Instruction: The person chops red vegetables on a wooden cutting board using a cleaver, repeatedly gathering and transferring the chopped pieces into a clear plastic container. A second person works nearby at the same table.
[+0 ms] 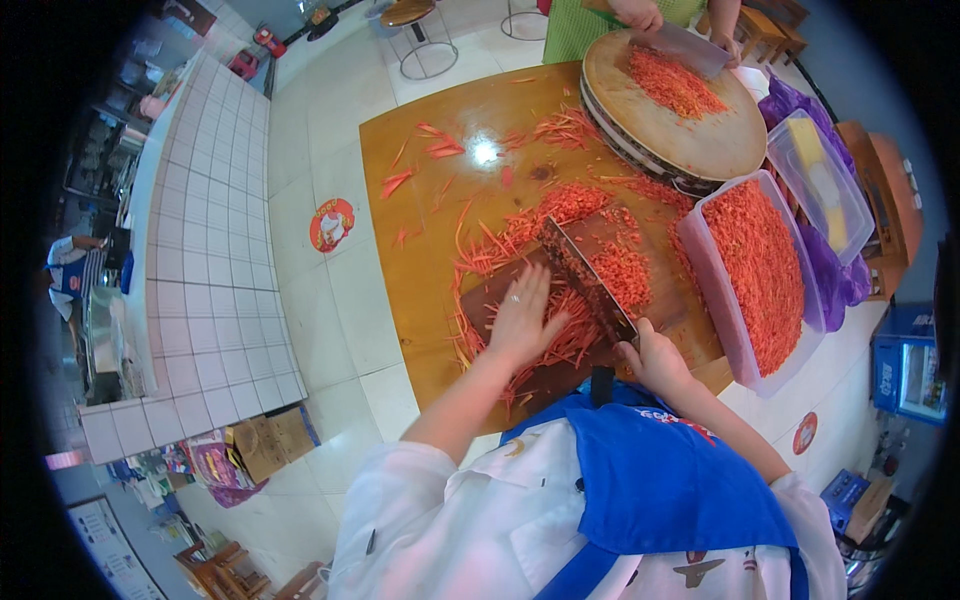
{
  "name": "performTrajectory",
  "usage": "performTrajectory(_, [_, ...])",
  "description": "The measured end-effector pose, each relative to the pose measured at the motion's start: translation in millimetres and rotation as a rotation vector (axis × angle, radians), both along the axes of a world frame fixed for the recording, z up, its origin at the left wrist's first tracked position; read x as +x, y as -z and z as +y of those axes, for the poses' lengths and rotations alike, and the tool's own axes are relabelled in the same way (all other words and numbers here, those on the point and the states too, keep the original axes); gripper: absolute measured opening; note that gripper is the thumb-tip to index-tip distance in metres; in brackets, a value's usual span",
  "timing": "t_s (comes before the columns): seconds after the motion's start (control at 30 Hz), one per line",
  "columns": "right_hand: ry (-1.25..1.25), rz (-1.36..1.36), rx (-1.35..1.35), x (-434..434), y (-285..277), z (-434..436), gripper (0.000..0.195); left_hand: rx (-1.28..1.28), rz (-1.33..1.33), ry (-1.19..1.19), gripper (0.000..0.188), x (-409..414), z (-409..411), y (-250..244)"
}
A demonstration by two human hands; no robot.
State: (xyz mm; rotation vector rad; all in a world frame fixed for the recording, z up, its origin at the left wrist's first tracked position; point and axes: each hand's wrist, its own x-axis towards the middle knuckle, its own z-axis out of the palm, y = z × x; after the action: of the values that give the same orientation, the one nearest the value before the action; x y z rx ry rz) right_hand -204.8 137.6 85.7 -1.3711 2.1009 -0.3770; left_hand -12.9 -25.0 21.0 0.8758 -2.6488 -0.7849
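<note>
My left hand (523, 319) lies flat on a heap of shredded carrot strips (577, 330), its fingers stretched and the thumb apart. The strips spread over a dark brown cutting board (480, 301). In my right hand (658, 358) is the handle of a cleaver (589, 281). Its wide blade slants across the board just right of my left fingers, with orange bits stuck to it. Finely chopped carrot (622, 274) lies on the blade's far side. The cutting edge is partly hidden among the carrot.
A plastic tub (701, 289) of chopped carrot stands at the right edge of the wooden table (435, 285). Beyond, another person's hands (637, 13) hold a cleaver (686, 46) over a round chopping block (720, 142). A clear lidded container (821, 184) rests by purple plastic bags (821, 277).
</note>
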Motion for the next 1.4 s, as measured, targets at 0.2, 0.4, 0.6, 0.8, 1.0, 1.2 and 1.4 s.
performTrajectory(0.2, [0.022, 0.015, 0.029, 2.2, -1.9, 0.9, 0.034, 0.108, 0.165, 0.041, 0.057, 11.9, 13.2, -3.0])
performTrajectory(0.4, [0.031, -0.022, 0.049, 1.4, -7.6, -1.6, 0.033, -0.059, -0.082, 0.069, 0.057, 6.4, -0.7, -0.3])
performTrajectory(0.6, [0.049, -0.032, 0.068, 2.9, -8.9, -1.7, 0.032, 0.06, 0.218, -0.025, 0.049, 12.1, -13.1, 8.8])
performTrajectory(0.8, [0.06, -0.043, 0.078, 3.3, -13.2, -1.6, 0.032, -0.199, -0.05, -0.797, 0.044, 11.5, -110.3, 43.0])
performTrajectory(1.0, [0.067, -0.05, 0.062, 1.2, -14.4, -2.1, 0.031, -0.359, -0.067, -0.373, 0.025, -33.2, -87.1, 46.1])
performTrajectory(1.2, [0.052, -0.063, -0.032, 1.3, -8.8, 1.1, 0.031, -0.121, -0.264, -0.243, 0.025, -21.2, -93.7, 23.1])
performTrajectory(1.4, [0.047, -0.047, -0.003, 0.7, -9.9, -0.3, 0.032, 0.031, 0.018, -0.072, 0.026, -11.7, -35.0, -1.0])
